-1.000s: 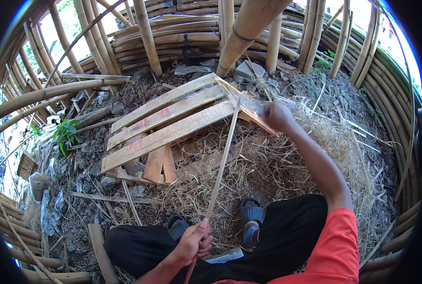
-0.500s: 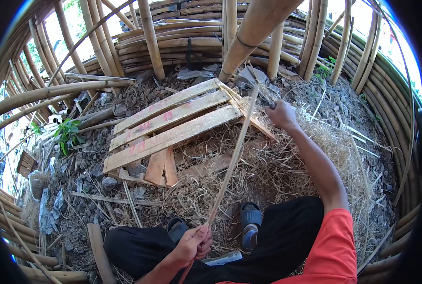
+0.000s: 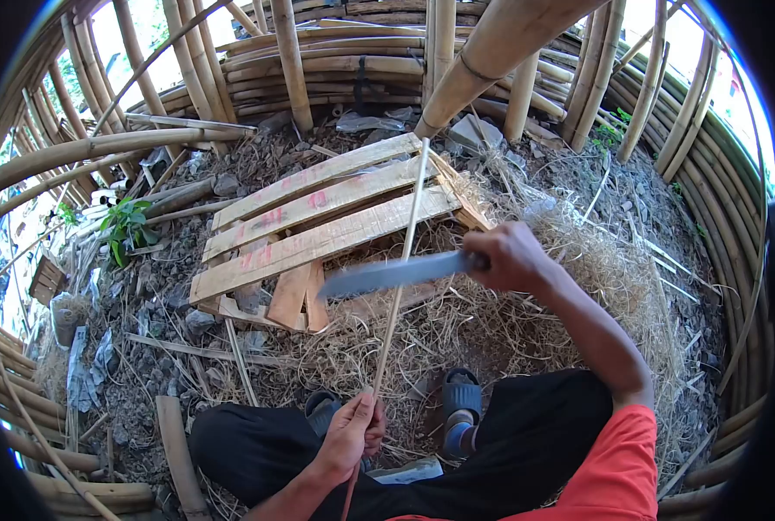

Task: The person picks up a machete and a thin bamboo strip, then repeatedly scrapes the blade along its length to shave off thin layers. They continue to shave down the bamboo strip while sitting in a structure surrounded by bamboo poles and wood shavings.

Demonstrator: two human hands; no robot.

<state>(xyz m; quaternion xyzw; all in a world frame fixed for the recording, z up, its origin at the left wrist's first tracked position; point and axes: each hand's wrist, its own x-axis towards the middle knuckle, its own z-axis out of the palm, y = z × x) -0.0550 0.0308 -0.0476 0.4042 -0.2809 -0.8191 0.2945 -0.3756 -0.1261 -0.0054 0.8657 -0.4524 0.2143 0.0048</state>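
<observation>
My left hand point(image 3: 350, 434) is closed around the lower part of a long, thin bamboo strip point(image 3: 391, 321), low between my knees. The strip slants up and away, its far end overlapping the slatted wooden panel point(image 3: 339, 238). In my right hand point(image 3: 513, 258) is the handle of a large machete point(image 3: 422, 271). Its broad grey blade points left, slightly blurred, and crosses in front of the strip at about mid-length. The panel lies tilted on the ground ahead, its pale slats carrying red marks.
Curly shavings point(image 3: 526, 321) cover the ground around my sandals point(image 3: 462, 401). A thick bamboo pole point(image 3: 491, 52) slants down from above, beyond the panel. Bamboo walls point(image 3: 318, 74) curve around. Stones and a small green plant point(image 3: 127, 227) lie left; a flat bamboo piece point(image 3: 179, 451) rests beside my left knee.
My right hand has come nearer and slightly left, and the machete has swung from pointing away to lying across the strip. The strip now stands steeper, its far end further left.
</observation>
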